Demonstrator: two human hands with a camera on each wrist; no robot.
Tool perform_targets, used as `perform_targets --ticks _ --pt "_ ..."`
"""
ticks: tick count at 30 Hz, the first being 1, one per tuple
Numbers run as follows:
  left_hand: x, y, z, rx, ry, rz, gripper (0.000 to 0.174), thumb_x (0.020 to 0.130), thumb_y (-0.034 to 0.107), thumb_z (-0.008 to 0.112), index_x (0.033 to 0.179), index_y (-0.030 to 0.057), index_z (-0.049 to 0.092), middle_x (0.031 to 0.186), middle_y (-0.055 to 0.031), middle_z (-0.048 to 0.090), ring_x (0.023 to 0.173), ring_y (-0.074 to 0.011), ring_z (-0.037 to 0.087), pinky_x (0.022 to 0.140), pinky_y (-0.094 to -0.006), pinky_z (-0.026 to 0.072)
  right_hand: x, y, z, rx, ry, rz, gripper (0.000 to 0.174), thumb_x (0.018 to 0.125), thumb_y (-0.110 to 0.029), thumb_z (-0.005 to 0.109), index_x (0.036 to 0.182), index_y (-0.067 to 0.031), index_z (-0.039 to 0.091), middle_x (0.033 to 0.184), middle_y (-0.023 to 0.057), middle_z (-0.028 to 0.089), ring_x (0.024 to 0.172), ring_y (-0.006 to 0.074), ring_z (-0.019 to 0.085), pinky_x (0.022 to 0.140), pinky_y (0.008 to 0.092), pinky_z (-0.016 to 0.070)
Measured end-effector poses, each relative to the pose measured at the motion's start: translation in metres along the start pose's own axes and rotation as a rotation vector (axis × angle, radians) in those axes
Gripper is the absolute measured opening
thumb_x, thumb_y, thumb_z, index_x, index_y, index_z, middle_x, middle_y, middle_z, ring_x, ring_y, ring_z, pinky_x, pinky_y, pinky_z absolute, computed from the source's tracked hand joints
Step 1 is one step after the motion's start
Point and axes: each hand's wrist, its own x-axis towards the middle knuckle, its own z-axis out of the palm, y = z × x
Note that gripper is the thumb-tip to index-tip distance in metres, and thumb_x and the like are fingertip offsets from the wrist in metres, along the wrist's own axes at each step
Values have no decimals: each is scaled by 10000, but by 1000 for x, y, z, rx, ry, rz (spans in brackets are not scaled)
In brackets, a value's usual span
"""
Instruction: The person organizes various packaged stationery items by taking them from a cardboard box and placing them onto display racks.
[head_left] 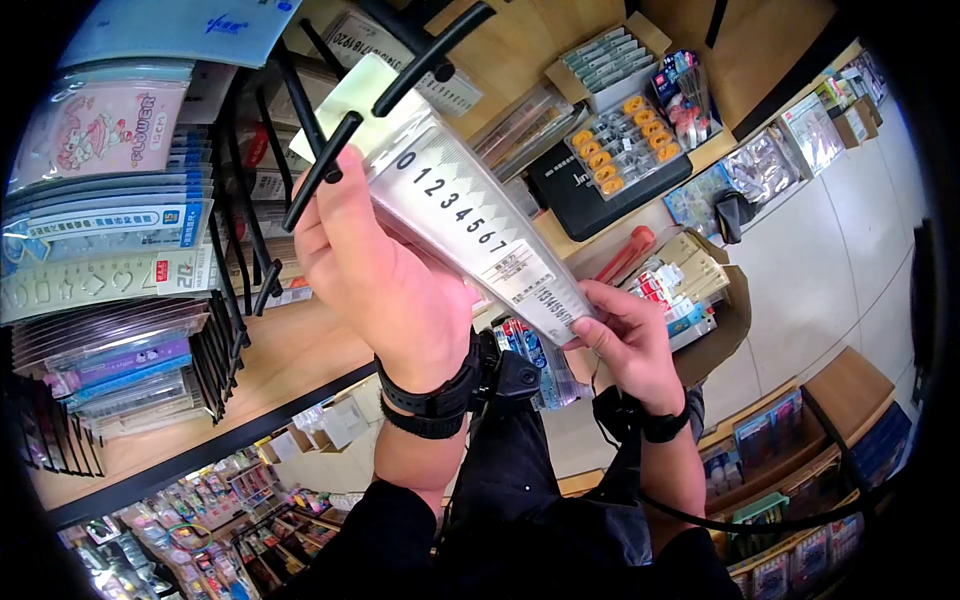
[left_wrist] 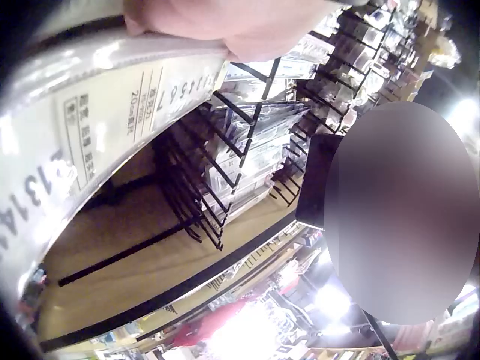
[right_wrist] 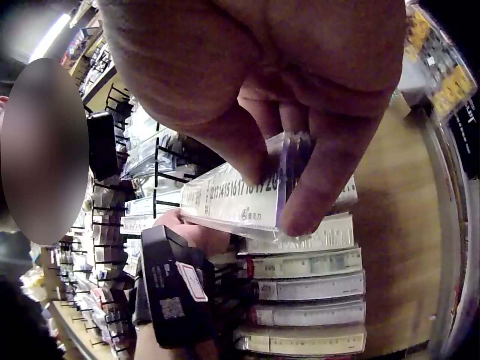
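A packaged ruler in a clear sleeve, printed with large black numbers and a white label, is held up in front of a black wire display rack. My left hand grips its upper half from the left side. My right hand pinches its lower end between thumb and fingers. The right wrist view shows the ruler's end edge-on in that pinch. In the left wrist view the ruler runs close past the lens under the palm.
More packaged rulers and stencils stand in the rack at the left. On the wooden shelf to the right sit a black tray of orange-capped items and boxes of small stationery. Lower shelves and the floor lie below.
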Motion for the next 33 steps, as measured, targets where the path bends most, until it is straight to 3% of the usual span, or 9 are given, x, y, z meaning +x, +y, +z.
perform_targets --ticks 5,25,33 --pt "1 0 0 -2 69 -34 162 857 157 592 920 7 582 861 -58 609 784 -131 577 713 -261 451 1 -4 -2 -18 4 -4 317 867 -14 566 1160 90 506 951 113 632 789 113 613 696 225 515" --pt "3 -4 -1 6 9 15 159 868 154 589 939 12 585 890 -69 625 806 -138 594 733 -267 467 1 -7 -1 -68 25 -15 321 870 -18 562 1166 90 504 928 92 629 773 87 593 675 210 491" --pt "9 -9 -1 -2 17 31 119 878 118 568 913 5 590 869 -59 623 783 -126 591 719 -257 467 5 -6 4 35 30 2 352 873 -13 553 1202 87 475 1011 92 601 833 90 578 723 214 478"
